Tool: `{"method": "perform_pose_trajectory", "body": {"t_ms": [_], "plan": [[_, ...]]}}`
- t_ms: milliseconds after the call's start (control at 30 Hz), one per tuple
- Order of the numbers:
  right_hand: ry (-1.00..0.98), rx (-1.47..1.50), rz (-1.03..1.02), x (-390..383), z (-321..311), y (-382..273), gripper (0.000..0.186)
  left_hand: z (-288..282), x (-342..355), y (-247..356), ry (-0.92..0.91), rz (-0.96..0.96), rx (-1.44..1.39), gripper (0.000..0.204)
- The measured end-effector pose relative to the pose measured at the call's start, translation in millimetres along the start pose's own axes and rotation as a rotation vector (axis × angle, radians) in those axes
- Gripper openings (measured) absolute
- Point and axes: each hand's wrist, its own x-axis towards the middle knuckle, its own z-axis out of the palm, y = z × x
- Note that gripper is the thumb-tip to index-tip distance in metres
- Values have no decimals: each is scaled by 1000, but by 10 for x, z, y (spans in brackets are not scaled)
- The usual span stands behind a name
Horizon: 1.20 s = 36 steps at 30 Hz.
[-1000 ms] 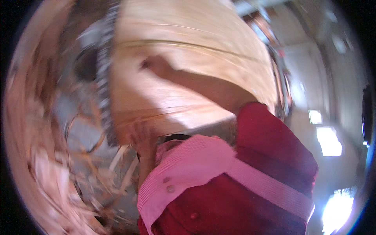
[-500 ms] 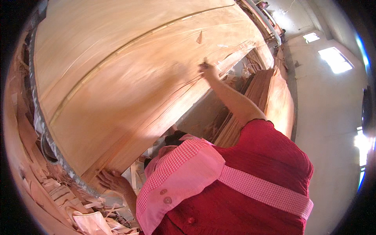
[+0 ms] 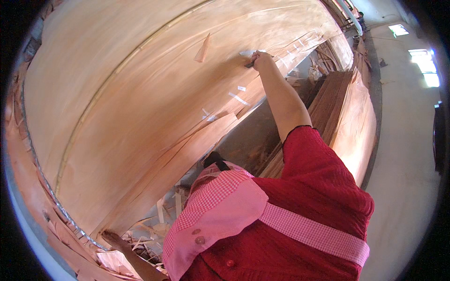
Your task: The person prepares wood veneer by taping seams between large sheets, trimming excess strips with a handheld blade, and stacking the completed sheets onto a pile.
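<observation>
Currently at the right hand [image 3: 260, 60]: fingers curled together around a small dark tool [image 3: 250, 64], low over the sheet's body-side edge.
Left hand [image 3: 112, 238]: at the sheet's lower-left corner; finger spread cannot be told.
Sheet location: broad pale-tan wood veneer sheet [image 3: 136, 122], ahead and to the left.
Sheet edge: short white tape strips [image 3: 239, 98] nearby.
Room for movement: grey floor [image 3: 243, 133] between sheet and reddish-brown layered veneer stack [image 3: 323, 112].

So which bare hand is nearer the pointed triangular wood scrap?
The right hand, holding a small dark object; the left hand is much farther off, lower left.
</observation>
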Motion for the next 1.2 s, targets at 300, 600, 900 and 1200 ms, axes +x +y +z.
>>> {"method": "perform_pose_trajectory", "body": {"t_ms": [300,600,900,1200], "plan": [[-122,-143,-96,-617,228,293,23,-84,-74,228,135,-126,-142,34],[139,-1424,-1431,-1270,467,796,30,9,-210,132,86,-78,52,25],[-1259,-1803,-795,-4098,195,3460,21,-448,-271,807,309,107,124,36],[-1747,-1948,-109,-5432,-83,5773,21,-612,-103,460,256,143,-83,32]]}}
